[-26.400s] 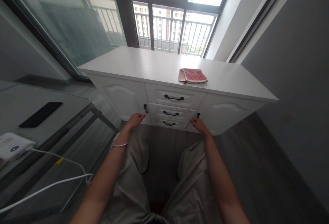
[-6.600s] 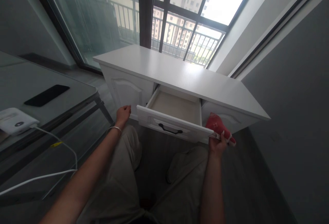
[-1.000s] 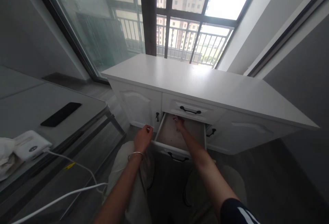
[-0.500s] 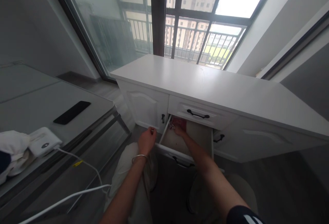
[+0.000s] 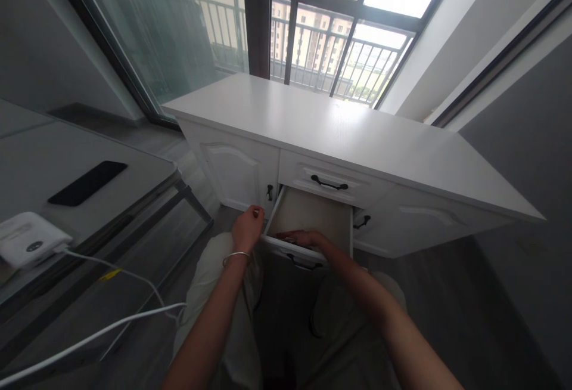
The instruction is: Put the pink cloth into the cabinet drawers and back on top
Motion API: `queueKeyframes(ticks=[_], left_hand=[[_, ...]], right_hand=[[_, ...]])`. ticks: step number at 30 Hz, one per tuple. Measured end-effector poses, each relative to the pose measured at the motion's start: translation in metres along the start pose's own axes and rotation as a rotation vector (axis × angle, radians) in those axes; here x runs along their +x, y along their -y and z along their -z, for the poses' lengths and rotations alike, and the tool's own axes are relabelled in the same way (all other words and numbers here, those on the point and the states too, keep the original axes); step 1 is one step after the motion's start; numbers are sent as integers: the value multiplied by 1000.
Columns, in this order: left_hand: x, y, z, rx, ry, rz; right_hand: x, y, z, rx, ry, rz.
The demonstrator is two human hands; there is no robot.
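My right hand (image 5: 304,238) reaches down inside the front left of the pulled-out lower drawer (image 5: 317,210). Its fingers are bent low behind the drawer front and partly hidden. A small dark reddish thing with a shiny bit (image 5: 285,237) shows at the fingertips, too dim to name. With fingers curled closed, my left hand (image 5: 247,226) rests by my knee, just left of the drawer's front corner. Whether it holds anything is hidden. A metal bangle (image 5: 236,255) circles the left wrist.
The white cabinet (image 5: 277,110) has a shut upper drawer with a black handle (image 5: 329,183) and doors on both sides. At left, a table (image 5: 147,163) carries a black phone (image 5: 88,183) and a white device (image 5: 33,240) with a cable. A white cord (image 5: 98,337) crosses the lower left.
My right hand has moved from the drawer's back left toward its front. The red flat thing at the back left no longer shows there. My left hand keeps its place; the view has shifted.
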State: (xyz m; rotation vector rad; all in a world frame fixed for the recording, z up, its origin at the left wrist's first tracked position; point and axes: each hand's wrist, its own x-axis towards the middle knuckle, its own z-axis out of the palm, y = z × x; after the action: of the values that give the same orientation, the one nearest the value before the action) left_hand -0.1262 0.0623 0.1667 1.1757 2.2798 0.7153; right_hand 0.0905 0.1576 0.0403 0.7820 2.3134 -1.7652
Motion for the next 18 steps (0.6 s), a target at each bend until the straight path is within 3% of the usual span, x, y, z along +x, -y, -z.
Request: queueKeyframes(ticks=[4, 8, 14, 18], left_hand=[[-1, 0, 0, -10, -6, -8], [-2, 1, 1, -18, -2, -1], [-2, -1, 0, -27, 2, 2], [-3, -4, -1, -22, 16, -2]], right_hand=[[-6, -3, 13, -44, -40, -150], [-13, -2, 36, -158, -216, -280], [-26, 2, 74, -576, -837, -352], [-28, -15, 85, -400, -837, -341]])
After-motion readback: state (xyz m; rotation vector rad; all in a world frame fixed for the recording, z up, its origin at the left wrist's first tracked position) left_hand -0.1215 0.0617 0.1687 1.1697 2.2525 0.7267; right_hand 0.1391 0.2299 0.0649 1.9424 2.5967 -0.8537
